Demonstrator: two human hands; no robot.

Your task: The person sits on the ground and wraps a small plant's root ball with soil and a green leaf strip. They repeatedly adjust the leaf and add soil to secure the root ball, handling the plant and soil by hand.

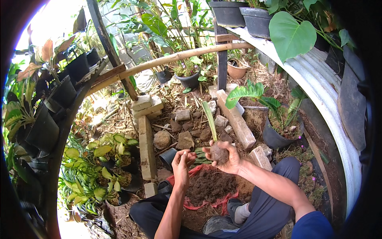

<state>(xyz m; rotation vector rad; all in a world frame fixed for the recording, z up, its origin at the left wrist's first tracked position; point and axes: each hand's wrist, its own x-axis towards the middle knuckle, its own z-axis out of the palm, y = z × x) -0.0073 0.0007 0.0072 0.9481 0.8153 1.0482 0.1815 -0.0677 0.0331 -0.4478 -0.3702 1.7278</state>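
My right hand (228, 156) is wrapped around a round brown root ball (219, 153), from which a single green leaf stalk (209, 119) rises, leaning slightly left. To its left, my left hand (182, 162) is raised with the fingers bent in towards the thumb; nothing shows between them. Below both hands, dark crumbly soil (210, 185) lies heaped on a red plastic sheet (224, 203) between my legs. Cut green leaf strips (200, 155) lie behind the hands, partly hidden by them. A small black pot (168, 156) lies tipped over beside my left hand.
Stones (185, 140) lie ahead between a left concrete beam (147, 149) and a right one (235, 119). A potted plant (277, 134) stands at right, under curved corrugated sheeting (322, 77). Yellow-green potted plants (101, 167) crowd the left. A wooden rail (179, 56) crosses farther off.
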